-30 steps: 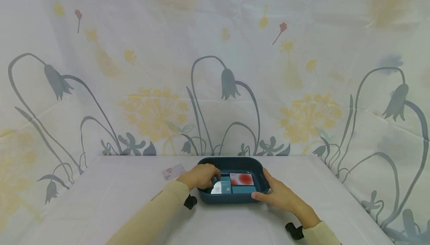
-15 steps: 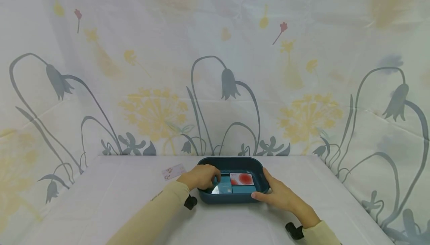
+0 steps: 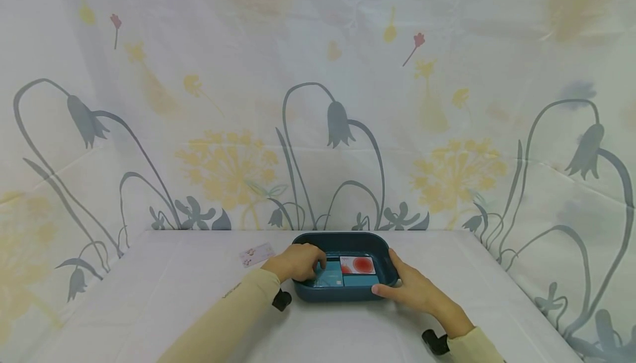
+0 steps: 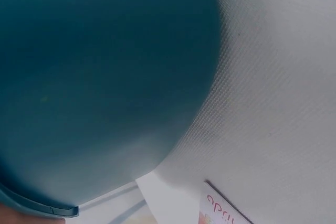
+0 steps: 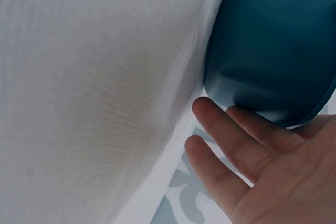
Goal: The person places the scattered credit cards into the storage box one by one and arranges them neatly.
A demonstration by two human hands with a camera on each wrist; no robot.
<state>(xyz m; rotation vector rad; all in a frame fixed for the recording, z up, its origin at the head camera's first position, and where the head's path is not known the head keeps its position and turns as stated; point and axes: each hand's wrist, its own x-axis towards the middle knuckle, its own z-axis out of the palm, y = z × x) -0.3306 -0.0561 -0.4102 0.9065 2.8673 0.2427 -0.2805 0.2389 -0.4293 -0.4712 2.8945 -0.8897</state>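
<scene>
A dark teal rectangular box [image 3: 343, 295] stands on the table near its far edge. My left hand [image 3: 298, 261] reaches over its left end, fingers curled down inside on a glossy blue card [image 3: 329, 279] lying at the front left; the fingertips are hidden. To the right of that card are a white card with a red round print [image 3: 358, 265] and a plain blue card [image 3: 360, 280]. At the box's right end rests my right hand [image 3: 412, 285], thumb by the front corner and fingers along the side wall. In the right wrist view its fingers are fairly straight and spread.
A pale pink patterned card [image 3: 256, 254] lies on the white-covered table [image 3: 184, 296] left of the box. Right behind the table hangs a flower-print cloth [image 3: 318, 175]. A black wrist camera [image 3: 282, 300] sits on the left wrist, another black camera [image 3: 435, 343] on the right.
The bright white glare on the blue card under my left hand has shrunk and gone, so its blue surface shows. Both hands and the box have stayed practically in place.
</scene>
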